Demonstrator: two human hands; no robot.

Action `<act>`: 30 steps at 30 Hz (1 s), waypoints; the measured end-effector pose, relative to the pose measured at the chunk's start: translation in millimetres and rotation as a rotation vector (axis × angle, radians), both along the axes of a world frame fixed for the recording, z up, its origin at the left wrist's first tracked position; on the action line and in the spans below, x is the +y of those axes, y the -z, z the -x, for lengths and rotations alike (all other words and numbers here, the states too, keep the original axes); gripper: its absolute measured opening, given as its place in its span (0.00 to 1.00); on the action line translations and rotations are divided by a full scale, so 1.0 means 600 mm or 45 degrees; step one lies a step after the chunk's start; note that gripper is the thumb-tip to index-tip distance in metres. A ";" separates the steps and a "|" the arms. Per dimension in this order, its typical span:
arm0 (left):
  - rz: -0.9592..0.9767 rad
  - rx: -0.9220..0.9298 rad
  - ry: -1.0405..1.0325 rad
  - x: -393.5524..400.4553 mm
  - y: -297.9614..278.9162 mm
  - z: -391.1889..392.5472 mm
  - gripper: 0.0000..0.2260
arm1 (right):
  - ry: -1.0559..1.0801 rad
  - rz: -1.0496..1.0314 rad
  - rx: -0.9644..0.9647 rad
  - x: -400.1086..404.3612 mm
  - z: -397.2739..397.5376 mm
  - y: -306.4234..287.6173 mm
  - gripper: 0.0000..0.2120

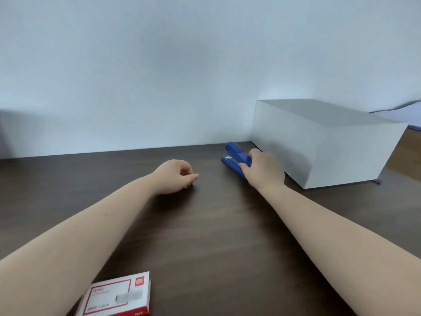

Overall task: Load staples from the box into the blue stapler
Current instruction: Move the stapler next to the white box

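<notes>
The blue stapler lies closed on the dark wooden desk, far right of centre, beside a grey box. My right hand covers its near end, with fingers wrapped over the top and side. My left hand rests on the desk to the left of the stapler, loosely curled, holding nothing. The staple box, white with a red border, lies flat and closed at the near edge, under my left forearm.
A large grey box stands at the back right, right behind the stapler. A pale wall runs along the desk's far edge. Some paper shows beyond the grey box at the far right.
</notes>
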State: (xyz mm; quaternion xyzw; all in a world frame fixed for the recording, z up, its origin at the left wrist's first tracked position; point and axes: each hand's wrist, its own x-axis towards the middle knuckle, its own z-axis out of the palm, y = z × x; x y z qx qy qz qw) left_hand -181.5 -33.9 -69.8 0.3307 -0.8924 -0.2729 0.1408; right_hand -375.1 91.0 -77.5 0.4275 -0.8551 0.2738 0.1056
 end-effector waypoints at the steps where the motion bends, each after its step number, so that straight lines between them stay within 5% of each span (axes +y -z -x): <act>1: 0.003 0.013 0.000 -0.005 0.003 0.000 0.10 | 0.024 -0.006 0.001 -0.009 0.011 0.001 0.11; 14: 0.092 0.119 -0.016 -0.022 0.026 0.007 0.10 | 0.273 0.216 -0.137 -0.078 0.073 0.012 0.07; 30: 0.133 0.106 -0.002 -0.025 0.027 0.013 0.09 | 0.259 -0.173 -0.112 -0.094 0.086 0.024 0.19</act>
